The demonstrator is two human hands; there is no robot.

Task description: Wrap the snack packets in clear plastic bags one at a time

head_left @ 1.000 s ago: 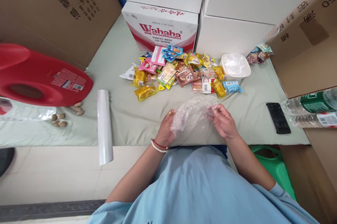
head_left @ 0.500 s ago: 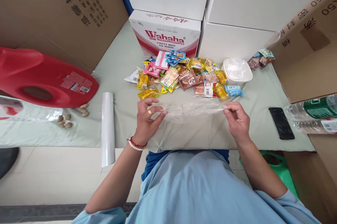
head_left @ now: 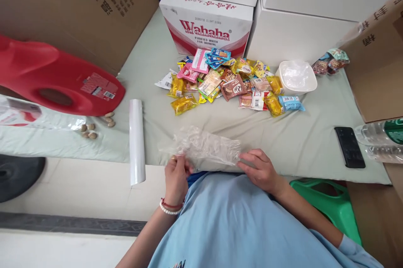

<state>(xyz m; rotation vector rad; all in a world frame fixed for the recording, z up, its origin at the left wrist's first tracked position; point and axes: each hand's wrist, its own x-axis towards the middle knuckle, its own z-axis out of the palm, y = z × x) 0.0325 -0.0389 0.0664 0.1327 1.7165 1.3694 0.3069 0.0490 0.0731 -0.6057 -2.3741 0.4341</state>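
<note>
A crumpled clear plastic bag (head_left: 208, 146) lies stretched sideways over the front of the cloth-covered table. My left hand (head_left: 176, 175) pinches its lower left part, the thumb and index finger pressed together. At the bag's right end, my right hand (head_left: 260, 171) has the edge between its fingertips; the exact grip is partly hidden. Beyond the bag sits a pile of small wrapped snacks (head_left: 233, 87) in yellow, brown, pink and blue packets. Just right of the pile stands a white plastic bowl (head_left: 311, 85) with clear plastic inside.
A white plastic roll (head_left: 137, 142) overhangs the front edge at left. Farther left are a red jug (head_left: 103, 87) and several nuts (head_left: 91, 127). A Wahaha carton (head_left: 208, 28) stands behind the snacks. At right are a black phone (head_left: 349, 147) and clear bottles (head_left: 378, 133).
Both hands have come down and closer to my body, with the bag lowered from near the snacks to the table's front. My right hand has shifted left, and the view has tilted.
</note>
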